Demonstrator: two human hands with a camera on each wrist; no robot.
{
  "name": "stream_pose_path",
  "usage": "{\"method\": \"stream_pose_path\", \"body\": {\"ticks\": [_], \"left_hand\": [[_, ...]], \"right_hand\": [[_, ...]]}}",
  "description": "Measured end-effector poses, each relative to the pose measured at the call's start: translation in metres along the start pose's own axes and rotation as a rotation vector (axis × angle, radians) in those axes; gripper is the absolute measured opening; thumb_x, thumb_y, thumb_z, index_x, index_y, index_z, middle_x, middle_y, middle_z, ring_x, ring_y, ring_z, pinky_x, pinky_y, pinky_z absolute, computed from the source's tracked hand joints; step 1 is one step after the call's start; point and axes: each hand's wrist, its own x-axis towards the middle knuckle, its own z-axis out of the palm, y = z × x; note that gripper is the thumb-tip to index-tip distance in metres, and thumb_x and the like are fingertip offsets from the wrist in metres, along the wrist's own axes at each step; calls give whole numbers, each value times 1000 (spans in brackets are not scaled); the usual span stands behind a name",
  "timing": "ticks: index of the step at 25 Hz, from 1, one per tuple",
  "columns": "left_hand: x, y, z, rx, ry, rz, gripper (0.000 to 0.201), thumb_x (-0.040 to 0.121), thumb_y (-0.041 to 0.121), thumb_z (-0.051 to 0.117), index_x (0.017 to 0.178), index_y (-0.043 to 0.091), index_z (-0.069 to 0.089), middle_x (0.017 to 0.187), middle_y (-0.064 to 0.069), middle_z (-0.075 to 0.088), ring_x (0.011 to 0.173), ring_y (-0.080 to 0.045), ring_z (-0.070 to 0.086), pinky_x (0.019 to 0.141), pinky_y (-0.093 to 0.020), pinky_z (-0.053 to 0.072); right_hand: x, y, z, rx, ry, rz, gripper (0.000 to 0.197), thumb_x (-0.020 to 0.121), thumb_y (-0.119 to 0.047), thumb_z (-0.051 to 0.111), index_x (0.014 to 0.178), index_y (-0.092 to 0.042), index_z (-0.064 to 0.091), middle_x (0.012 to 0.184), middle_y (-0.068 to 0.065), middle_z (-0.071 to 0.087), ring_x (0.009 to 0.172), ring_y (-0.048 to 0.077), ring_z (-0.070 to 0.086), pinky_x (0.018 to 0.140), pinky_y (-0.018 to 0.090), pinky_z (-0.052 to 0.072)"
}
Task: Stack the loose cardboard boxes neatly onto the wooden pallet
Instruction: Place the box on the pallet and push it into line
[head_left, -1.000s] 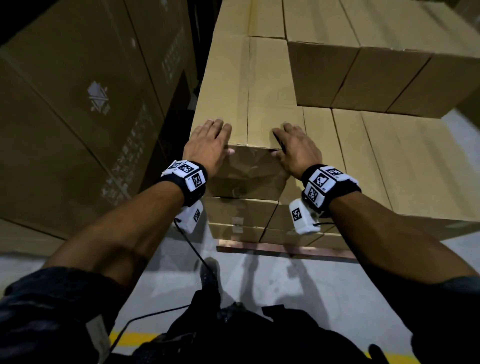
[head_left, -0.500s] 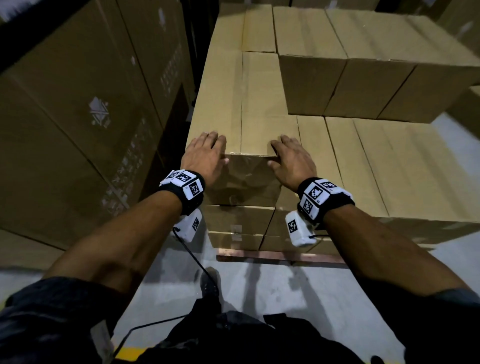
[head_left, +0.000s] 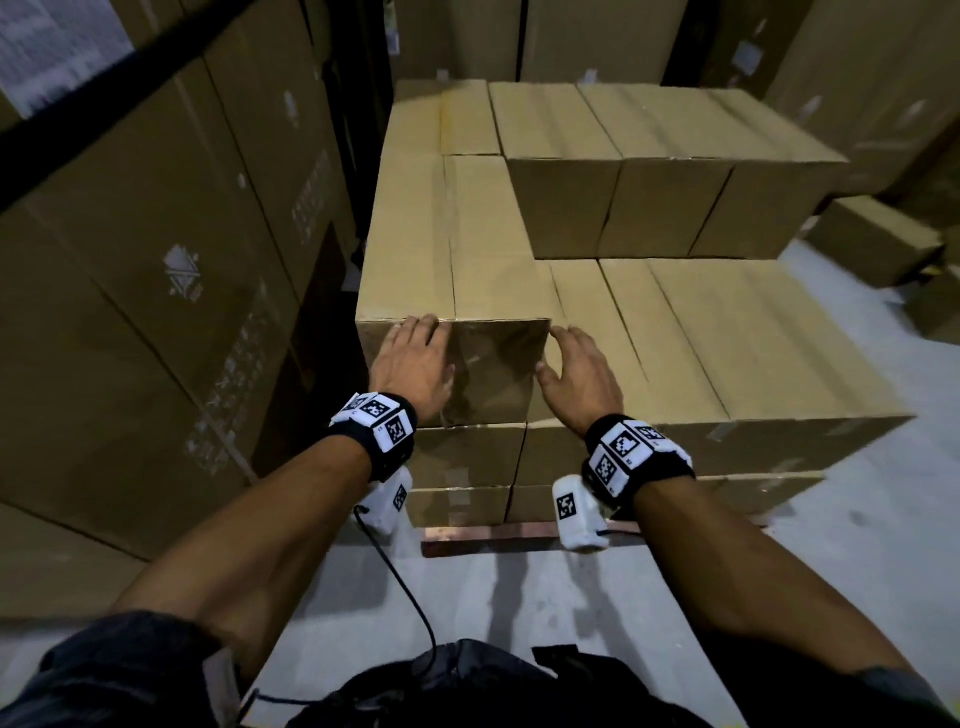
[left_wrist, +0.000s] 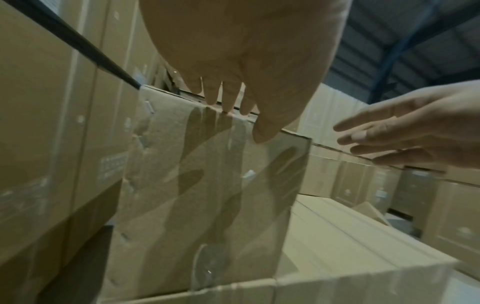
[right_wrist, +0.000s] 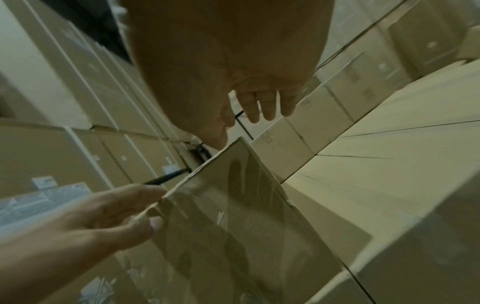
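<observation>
A taped cardboard box (head_left: 452, 249) sits on the top layer at the near left corner of the stack on the wooden pallet (head_left: 498, 535). My left hand (head_left: 410, 364) lies flat against its front face, straight fingertips at the top edge (left_wrist: 223, 107). My right hand (head_left: 576, 374) hovers just off the box's right front corner, above the lower layer, with fingers straight and nothing in it. In the left wrist view the right hand (left_wrist: 402, 127) is clear of the box (left_wrist: 207, 195). In the right wrist view its thumb (right_wrist: 215, 131) is close to the corner.
Another row of boxes (head_left: 649, 171) tops the stack behind and right. Tall cartons (head_left: 156, 286) wall off the left side, close to the pallet. Loose boxes (head_left: 872, 239) lie on the floor at far right. Bare concrete floor (head_left: 519, 613) lies between me and the pallet.
Both hands slid back off the top of the box: the left now lies on its front face, the right has come off the corner. My head has drawn back.
</observation>
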Motion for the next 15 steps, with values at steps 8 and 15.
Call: {"method": "stream_pose_path", "body": {"ticks": [8,15], "left_hand": [[-60,44,0,-78,-38,201,59,100,39,44,152,16,28,160,-6,28,150,-24,17,124,-40,11],[-122,138,20,-98,-124,499,56,100,39,45,148,14,33,157,-8,33,148,-25,22,123,-43,14]], "right_hand": [[-105,19,-11,28,102,218,50,101,-32,54,148,-15,45,150,9,47,137,27,45,114,39,37],[-232,80,-35,-25,158,537,49,99,-40,53,142,-18,52,136,11,59,126,32,54,103,42,45]]}}
